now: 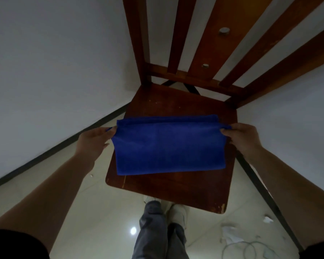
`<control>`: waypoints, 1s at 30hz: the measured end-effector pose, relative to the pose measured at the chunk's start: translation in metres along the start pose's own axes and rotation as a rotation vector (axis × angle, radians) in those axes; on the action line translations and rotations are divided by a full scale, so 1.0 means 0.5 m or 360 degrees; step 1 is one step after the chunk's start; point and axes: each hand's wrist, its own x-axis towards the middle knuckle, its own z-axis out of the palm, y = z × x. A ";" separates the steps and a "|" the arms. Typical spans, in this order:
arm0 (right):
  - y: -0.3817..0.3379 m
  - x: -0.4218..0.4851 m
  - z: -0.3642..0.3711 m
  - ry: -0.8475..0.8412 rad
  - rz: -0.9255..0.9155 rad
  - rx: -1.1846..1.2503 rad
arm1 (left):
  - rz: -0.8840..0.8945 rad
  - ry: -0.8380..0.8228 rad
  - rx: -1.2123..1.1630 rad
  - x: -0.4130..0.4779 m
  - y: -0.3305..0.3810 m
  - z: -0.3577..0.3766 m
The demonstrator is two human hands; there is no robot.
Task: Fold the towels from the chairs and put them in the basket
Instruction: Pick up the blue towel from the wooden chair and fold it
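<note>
With left hand (94, 139) and right hand (239, 136) pinching the blue towel (168, 146) corners, keep it taut and edges aligned over the chair seat (168, 187).

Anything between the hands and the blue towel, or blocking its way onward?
Nothing visible. The left hand and right hand pinch the blue towel by its top corners over the chair seat. No basket is in view, so the path there cannot be judged.

I see pale glossy floor (94, 212) with a bright light spot (133, 230) | white walls (54, 62), dark skirting (51, 148) along them | grey trousers (153, 236), white shoe (178, 212) below | pale cable (241, 248) and paper scraps (267, 219) lying lower right
</note>
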 end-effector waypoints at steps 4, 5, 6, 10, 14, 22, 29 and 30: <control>-0.018 0.041 0.017 0.0037 -0.0013 -0.0109 | -0.0085 -0.0076 0.0019 0.040 0.019 0.013; -0.020 0.053 0.021 0.0051 -0.0002 -0.0144 | -0.0083 -0.0064 0.0040 0.052 0.022 0.017; -0.021 0.062 0.026 0.0065 0.0002 -0.0173 | -0.0075 -0.0042 0.0057 0.062 0.025 0.022; -0.019 0.093 0.049 0.0121 -0.0021 -0.0176 | -0.0042 0.0024 0.0042 0.092 0.036 0.044; -0.005 0.103 0.070 0.0162 -0.0030 -0.0257 | -0.0045 0.0061 0.0079 0.117 0.027 0.050; 0.080 0.049 0.055 0.0204 0.0101 -0.0385 | -0.0223 0.0231 0.0483 0.059 -0.090 0.051; 0.108 -0.005 0.051 0.0014 0.0251 -0.0355 | -0.0282 0.0334 0.0693 -0.029 -0.155 0.062; 0.108 -0.006 0.049 -0.0004 0.0296 -0.0312 | -0.0280 0.0345 0.0675 -0.030 -0.158 0.060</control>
